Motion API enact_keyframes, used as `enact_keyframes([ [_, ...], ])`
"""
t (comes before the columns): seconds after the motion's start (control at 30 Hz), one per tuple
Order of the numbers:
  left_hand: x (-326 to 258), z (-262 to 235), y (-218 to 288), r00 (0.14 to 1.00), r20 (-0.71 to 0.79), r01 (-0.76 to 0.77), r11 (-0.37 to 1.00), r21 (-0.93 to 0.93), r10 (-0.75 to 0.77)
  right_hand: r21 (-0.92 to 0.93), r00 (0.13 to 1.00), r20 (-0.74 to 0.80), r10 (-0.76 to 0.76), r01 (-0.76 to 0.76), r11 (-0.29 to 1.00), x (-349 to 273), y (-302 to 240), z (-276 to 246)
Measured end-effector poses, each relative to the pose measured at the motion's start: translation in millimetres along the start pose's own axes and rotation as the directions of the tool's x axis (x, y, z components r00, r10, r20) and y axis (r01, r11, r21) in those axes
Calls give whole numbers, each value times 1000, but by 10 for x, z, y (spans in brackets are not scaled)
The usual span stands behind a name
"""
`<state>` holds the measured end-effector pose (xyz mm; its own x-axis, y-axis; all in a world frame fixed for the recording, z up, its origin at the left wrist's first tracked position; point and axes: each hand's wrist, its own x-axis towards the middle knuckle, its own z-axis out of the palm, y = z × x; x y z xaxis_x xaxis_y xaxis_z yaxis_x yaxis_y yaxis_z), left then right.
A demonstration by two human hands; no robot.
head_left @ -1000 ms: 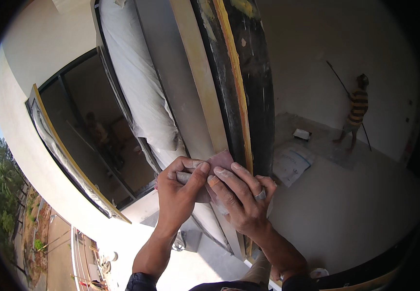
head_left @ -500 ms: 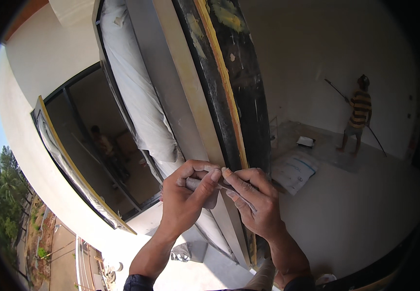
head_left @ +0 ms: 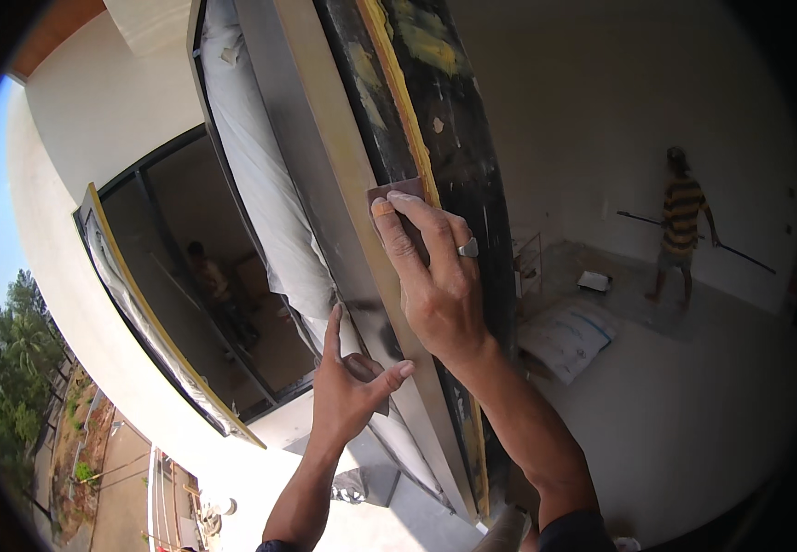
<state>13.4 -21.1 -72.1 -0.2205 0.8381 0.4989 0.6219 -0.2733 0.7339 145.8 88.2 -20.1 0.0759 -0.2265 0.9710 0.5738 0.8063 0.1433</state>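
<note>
At the edge of a tall door frame [head_left: 343,184] opening onto a balcony, seen from the head camera, the right hand [head_left: 431,276] presses a small brown piece of sandpaper [head_left: 397,191] flat against the frame's pale wooden face, just beside a black panel [head_left: 458,156] streaked with yellow. The fingers [head_left: 417,221] lie spread over the sheet, pinning it to the wood; a ring shows on one of them. Lower down, the left hand [head_left: 348,391] rests open against the grey strip of the frame, forefinger raised and thumb out, gripping nothing. White plastic sheeting [head_left: 260,184] covers the frame's outer side. Well apart, across the bare concrete floor [head_left: 693,414], a person in a striped shirt [head_left: 681,225] stands by the wall holding a long pole [head_left: 693,235]. A white sack [head_left: 569,336] lies on the floor between. Trees [head_left: 7,368] show outside at far left.
</note>
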Motion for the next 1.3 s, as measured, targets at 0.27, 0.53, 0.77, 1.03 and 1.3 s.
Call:
enact_keyframes([
  [0.27, 35, 68, 20, 998, 59, 31, 995, 92, -36, -74, 998, 60, 0, 5, 997, 129, 25, -115],
  [0.53, 52, 73, -14, 998, 54, 19, 997, 73, -23, -136, 994, 111, -5, 20, 991, 77, 27, -169],
  [0.77, 58, 79, -76, 999, 50, 15, 999, 44, -17, -147, 993, 121, 8, 10, 989, 80, 5, -166],
  [1.03, 46, 90, -72, 998, 57, -7, 999, 44, 5, -171, 996, 80, 33, -19, 985, 80, -26, -214],
  [1.3, 48, 79, -37, 997, 71, -9, 999, 32, 7, -149, 998, 59, 31, -22, 989, 108, 1, -179],
])
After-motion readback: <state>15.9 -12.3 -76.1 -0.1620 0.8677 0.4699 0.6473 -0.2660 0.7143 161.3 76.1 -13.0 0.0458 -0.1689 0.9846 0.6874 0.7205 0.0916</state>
